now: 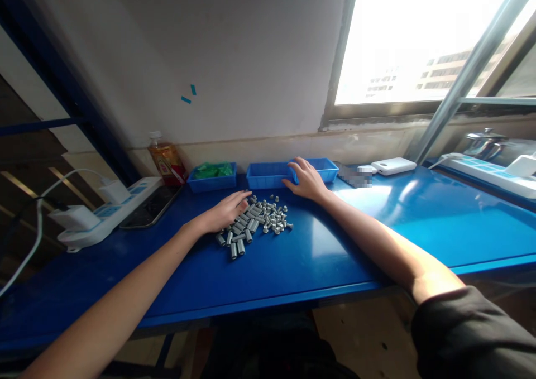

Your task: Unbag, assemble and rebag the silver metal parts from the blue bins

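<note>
My left hand (pixel 224 211) lies low over the left part of a pile of hexagonal metal standoffs (pixel 240 248), fingers stretched out and hiding some of them. Small silvery screws (pixel 276 217) are heaped against the pile's right side. Behind them, my right hand (pixel 309 181) reaches over the front rims where the middle blue bin (pixel 268 179) meets the right blue bin (pixel 329 172). Its thumb and fingers are spread; whether they touch the plastic I cannot tell. Neither hand visibly holds anything.
At the back left, another blue bin (pixel 213 185) contains green plastic. Beside it stand a drink bottle (pixel 165 158), a phone (pixel 151 209) and a power strip (pixel 113 209) with chargers. A white device (pixel 393 166) and a second power strip (pixel 498 175) are on the right.
</note>
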`<state>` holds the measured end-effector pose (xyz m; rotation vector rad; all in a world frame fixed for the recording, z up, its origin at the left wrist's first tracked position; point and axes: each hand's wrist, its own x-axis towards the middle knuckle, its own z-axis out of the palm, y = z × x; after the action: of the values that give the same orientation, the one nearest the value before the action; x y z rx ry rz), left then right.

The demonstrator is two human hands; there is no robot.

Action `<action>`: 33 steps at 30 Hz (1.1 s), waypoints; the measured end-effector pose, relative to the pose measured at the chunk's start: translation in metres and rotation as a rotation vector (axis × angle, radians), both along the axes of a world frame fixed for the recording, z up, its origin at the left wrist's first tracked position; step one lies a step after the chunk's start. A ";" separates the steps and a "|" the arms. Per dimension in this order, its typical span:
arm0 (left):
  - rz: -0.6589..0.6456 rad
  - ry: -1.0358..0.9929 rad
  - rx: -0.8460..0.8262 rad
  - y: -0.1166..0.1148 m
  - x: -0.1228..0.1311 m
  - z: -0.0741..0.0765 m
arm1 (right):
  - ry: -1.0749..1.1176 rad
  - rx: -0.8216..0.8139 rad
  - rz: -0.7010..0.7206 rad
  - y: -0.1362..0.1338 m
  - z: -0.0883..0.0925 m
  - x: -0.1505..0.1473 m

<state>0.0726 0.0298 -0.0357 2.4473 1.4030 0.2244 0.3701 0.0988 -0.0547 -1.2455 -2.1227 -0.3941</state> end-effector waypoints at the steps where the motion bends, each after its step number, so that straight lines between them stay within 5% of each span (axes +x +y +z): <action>1: -0.023 -0.047 -0.002 -0.001 0.001 0.001 | 0.012 0.015 -0.010 -0.001 0.000 0.000; 8: -0.146 -0.014 0.048 -0.017 0.021 0.002 | 0.103 0.004 0.087 -0.036 0.018 -0.024; 13: -0.073 -0.086 0.169 0.000 0.010 -0.004 | 0.093 -0.259 0.344 -0.065 0.019 -0.051; 20: -0.049 -0.094 0.126 0.021 -0.001 -0.007 | -0.003 -0.594 0.420 -0.063 0.008 -0.060; 33: -0.170 -0.231 0.027 -0.015 0.011 -0.002 | -0.018 -0.573 0.519 -0.075 0.006 -0.061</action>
<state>0.0834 0.0152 -0.0375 2.4536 1.0964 0.4720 0.3086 0.0234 -0.0483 -0.9034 -2.5585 0.4574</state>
